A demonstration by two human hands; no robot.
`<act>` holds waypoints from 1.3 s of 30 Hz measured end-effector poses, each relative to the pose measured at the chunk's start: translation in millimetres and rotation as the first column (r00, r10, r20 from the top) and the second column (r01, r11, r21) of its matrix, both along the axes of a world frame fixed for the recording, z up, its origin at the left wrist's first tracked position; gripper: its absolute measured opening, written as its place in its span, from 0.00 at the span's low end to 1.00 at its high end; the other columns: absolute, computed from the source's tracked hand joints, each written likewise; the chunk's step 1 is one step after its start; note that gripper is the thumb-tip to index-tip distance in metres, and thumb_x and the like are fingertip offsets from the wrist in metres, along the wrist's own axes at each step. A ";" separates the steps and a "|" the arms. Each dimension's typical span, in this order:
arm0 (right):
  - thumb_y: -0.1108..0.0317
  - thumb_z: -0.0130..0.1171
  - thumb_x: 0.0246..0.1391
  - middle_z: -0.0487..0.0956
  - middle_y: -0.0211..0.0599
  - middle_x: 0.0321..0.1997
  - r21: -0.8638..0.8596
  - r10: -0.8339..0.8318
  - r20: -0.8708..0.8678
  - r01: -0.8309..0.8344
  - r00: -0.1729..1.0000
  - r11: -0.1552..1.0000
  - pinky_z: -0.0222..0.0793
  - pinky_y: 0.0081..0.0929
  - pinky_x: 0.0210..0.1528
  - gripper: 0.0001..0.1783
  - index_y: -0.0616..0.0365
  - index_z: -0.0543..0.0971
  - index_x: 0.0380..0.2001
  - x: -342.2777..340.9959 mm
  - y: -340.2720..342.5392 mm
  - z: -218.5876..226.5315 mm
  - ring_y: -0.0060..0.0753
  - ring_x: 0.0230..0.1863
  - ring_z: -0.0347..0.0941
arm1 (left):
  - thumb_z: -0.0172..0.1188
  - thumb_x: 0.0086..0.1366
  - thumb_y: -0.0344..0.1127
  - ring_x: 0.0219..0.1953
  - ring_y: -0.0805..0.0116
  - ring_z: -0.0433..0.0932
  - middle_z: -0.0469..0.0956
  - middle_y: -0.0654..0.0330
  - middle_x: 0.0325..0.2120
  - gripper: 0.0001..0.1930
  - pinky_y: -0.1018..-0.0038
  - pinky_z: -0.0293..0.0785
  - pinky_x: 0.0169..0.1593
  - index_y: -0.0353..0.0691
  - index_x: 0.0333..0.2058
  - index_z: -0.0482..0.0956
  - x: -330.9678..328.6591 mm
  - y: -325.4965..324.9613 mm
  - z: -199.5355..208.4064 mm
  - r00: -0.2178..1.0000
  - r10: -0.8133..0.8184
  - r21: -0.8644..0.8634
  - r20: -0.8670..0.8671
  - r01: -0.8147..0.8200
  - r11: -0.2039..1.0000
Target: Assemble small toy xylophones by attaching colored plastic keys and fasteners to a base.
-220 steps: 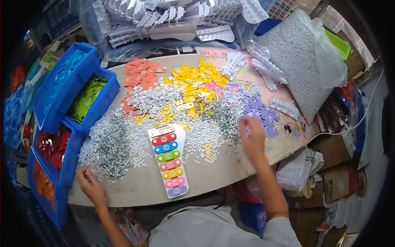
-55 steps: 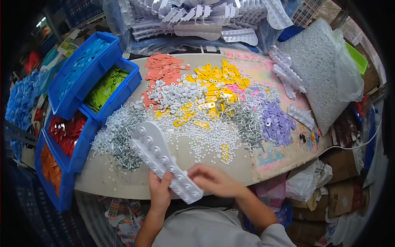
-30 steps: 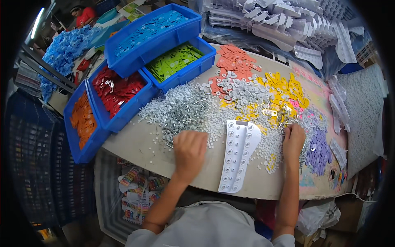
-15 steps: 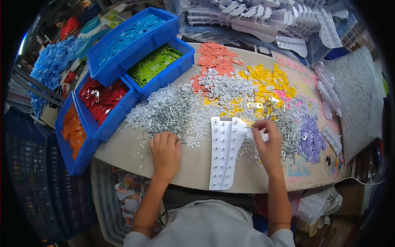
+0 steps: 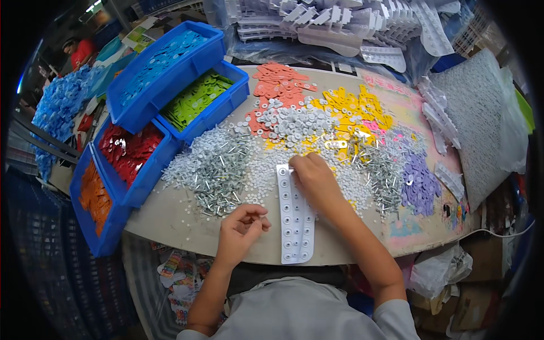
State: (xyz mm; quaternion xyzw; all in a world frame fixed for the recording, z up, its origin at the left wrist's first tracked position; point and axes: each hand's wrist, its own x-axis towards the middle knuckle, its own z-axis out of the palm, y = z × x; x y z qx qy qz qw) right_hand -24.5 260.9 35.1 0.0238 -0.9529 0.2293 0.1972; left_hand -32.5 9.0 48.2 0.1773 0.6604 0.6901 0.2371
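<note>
A long white plastic tray point(image 5: 296, 226) with rows of round studs lies on the table in front of me. My right hand point(image 5: 316, 178) reaches over its far end, fingers pinched down at the top; whatever they hold is hidden under the hand. Left of the tray, my left hand point(image 5: 242, 232) is raised off the pile with its fingers curled and thumb close to the forefinger. Anything in that pinch is too small to make out. Beyond this hand lies a heap of metal pins point(image 5: 224, 181) mixed with small white pieces. White round caps point(image 5: 300, 122) are piled past the tray.
Blue bins at the left hold light-blue point(image 5: 161, 62), green point(image 5: 198, 99), red point(image 5: 130, 150) and orange pieces point(image 5: 95, 195). Coral point(image 5: 277, 82), yellow point(image 5: 362, 107) and purple pieces point(image 5: 420, 184) lie in heaps, with more pins point(image 5: 382, 181) at right. White trays point(image 5: 334, 28) are stacked behind.
My right hand has moved left from beside the tray onto its far end. My left hand has left the edge of the pin heap and come nearer the tray, fingers now curled.
</note>
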 end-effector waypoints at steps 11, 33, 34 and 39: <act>0.79 0.63 0.54 0.78 0.46 0.53 -0.120 -0.168 -0.050 0.161 0.984 0.980 0.69 0.44 0.61 0.19 0.60 0.79 0.51 53.9 -5.0 5.0 0.53 0.57 0.73 | 0.70 0.61 0.27 0.38 0.68 0.80 0.83 0.62 0.33 0.04 0.70 0.74 0.44 0.36 0.32 0.82 -38.6 66.6 -1.5 0.877 0.013 -0.242 -0.480 -0.146 0.959; 0.70 0.67 0.56 0.78 0.39 0.39 0.048 -0.543 -0.156 0.555 0.825 0.830 0.64 0.43 0.54 0.08 0.57 0.81 0.38 64.2 78.5 2.9 0.45 0.47 0.72 | 0.69 0.59 0.30 0.45 0.57 0.77 0.79 0.60 0.36 0.07 0.61 0.68 0.51 0.41 0.35 0.80 -48.8 94.8 -20.7 0.478 -0.146 -0.279 -0.866 -0.220 0.935; 0.69 0.68 0.56 0.78 0.37 0.38 0.113 -0.552 -0.147 0.568 0.821 0.815 0.63 0.43 0.54 0.07 0.56 0.81 0.36 64.6 91.0 -0.6 0.45 0.46 0.72 | 0.69 0.59 0.30 0.45 0.56 0.77 0.79 0.60 0.36 0.07 0.61 0.68 0.51 0.41 0.34 0.80 -48.0 93.7 -21.3 0.495 -0.153 -0.282 -0.855 -0.197 0.939; 0.67 0.70 0.55 0.77 0.35 0.36 0.242 -0.545 -0.079 0.547 0.834 0.802 0.62 0.43 0.53 0.08 0.54 0.80 0.33 65.3 108.7 -15.2 0.44 0.44 0.71 | 0.68 0.61 0.29 0.43 0.55 0.77 0.79 0.59 0.34 0.06 0.61 0.69 0.49 0.40 0.34 0.79 -54.3 93.8 -31.2 0.628 -0.080 -0.229 -0.774 -0.160 0.960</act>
